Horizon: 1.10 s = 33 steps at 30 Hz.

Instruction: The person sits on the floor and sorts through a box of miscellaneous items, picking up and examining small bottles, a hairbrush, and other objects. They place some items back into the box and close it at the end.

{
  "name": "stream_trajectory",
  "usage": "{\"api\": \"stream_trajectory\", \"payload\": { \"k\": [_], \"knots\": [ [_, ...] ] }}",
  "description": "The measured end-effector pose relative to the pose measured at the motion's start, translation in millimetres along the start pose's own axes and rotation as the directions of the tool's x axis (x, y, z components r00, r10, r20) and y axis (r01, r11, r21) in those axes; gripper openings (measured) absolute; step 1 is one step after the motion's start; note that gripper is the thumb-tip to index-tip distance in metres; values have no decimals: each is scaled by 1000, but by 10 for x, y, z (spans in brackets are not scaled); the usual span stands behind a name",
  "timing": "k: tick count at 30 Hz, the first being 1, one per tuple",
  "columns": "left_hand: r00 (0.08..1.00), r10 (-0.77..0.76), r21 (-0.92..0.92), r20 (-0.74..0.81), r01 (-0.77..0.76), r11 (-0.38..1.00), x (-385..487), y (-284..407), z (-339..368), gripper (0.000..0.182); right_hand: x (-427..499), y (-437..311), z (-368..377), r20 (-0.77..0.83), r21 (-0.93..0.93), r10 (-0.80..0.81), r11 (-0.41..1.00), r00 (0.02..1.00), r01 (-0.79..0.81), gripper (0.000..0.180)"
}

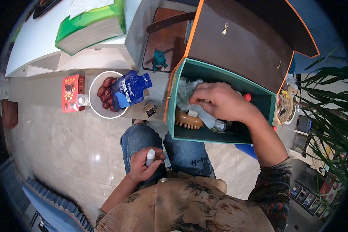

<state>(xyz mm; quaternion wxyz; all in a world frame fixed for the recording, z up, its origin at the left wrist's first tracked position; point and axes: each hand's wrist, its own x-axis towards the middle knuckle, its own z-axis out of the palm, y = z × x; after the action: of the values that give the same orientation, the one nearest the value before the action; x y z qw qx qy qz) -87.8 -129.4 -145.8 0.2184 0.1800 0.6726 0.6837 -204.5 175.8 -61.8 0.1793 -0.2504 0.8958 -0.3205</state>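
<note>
My left hand (145, 165) rests over my left thigh, its fingers wrapped around a small white capped tube (150, 157). Inside a green-lined box (178, 132), my right hand (217, 100) reaches down with bent fingers beside a crumpled clear plastic bag (185, 91). Whether those fingers pinch anything cannot be seen. Below them lie a wooden massage brush (188, 119) with blunt pegs, a small white block-like piece (192, 113) and a clear-capped bottle (220, 125). A red cap (246, 97) shows behind my right wrist. The box's brown lid (240, 43) stands raised.
Left of the box, a white tub (94, 107) holds dried red dates (105, 94) and a blue spouted pouch (130, 90). Near it are a red carton (72, 92), a small open box (149, 110) and a teal figurine (159, 59). Plant leaves (324, 95) hang at right.
</note>
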Motion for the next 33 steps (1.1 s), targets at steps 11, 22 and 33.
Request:
{"api": "stream_trajectory", "payload": {
  "k": [11,22,33],
  "knots": [
    [1000,5,26,20,-5,1000,-7,-27,9,23,19,-42,-33,259,-68,9,998,966,9,12],
    [997,-42,-91,-58,36,995,-74,-92,49,23,-1010,-135,-953,-365,220,315,943,876,-248,14],
    [993,-103,-54,-49,100,993,-47,-51,56,24,-1146,5,-295,-35,-109,217,969,976,-220,36]
  ]
}}
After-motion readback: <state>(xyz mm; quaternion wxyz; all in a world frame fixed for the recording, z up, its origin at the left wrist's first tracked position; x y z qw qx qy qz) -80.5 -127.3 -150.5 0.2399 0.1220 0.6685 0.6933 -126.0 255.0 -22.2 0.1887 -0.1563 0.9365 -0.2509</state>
